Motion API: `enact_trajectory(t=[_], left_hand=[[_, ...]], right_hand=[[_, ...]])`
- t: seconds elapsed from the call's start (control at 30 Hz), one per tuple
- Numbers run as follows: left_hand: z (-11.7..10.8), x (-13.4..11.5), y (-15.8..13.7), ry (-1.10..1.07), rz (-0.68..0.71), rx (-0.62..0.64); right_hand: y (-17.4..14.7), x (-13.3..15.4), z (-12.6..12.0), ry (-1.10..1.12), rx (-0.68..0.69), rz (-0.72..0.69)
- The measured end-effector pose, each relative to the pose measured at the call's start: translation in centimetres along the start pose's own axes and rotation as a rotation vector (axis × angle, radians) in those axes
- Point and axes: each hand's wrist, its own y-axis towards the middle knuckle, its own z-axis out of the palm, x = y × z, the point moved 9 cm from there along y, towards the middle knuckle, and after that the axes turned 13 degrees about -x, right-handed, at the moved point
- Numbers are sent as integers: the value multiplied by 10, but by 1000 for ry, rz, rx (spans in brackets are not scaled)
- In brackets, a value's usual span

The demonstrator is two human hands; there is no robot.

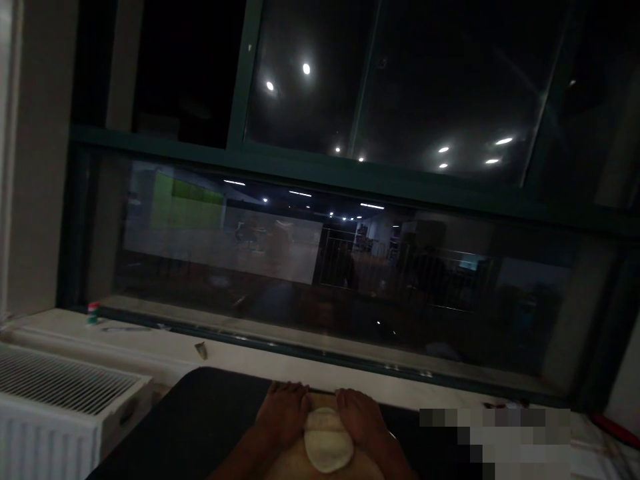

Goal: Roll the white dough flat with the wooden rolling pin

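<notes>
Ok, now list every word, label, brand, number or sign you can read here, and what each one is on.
There is no readable text.
Red-and-green container on the windowsill: too small and blurred to tell whether it carries any.
Reflections in the window: too dim and blurred to read.
Pale round piece between left hand and right hand: no lettering shows.

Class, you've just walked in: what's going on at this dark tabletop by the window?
A person's left hand and right hand are, backs up, on either side of a flat, round, pale piece that looks like dough. It lies on a tan board on the dark tabletop. A band crosses the piece between the hands, perhaps a rolling pin; the dim light leaves the grip unclear.
</notes>
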Motion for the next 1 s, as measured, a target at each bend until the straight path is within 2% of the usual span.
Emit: enact_trajectory(t=[0.17, 0.3, 0.47, 0.6, 0.73, 0.87, 1.0], left_hand=[[5, 2, 11, 3, 30, 2], [4, 2, 6, 19, -33, -23], [-2, -6, -11, 39, -60, -70], [-1, -16, -25, 8, -20, -63], [1, -19, -38, -50, -3, -62], [1, -20, -53, -100, 56, -87], [0, -23, -71, -161, 157, -61]], right_hand=[[28, -6, 15, 27, 57, -47], [28, -12, 13, 27, 8, 16], [-1, -16, 2, 26, -68, 98], [-26, -10, -20, 46, -159, 159], [-46, -1, -35, 41, -182, 201], [-70, -1, -32, 7, -165, 254], [-98, 3, -25, 39, -172, 249]])
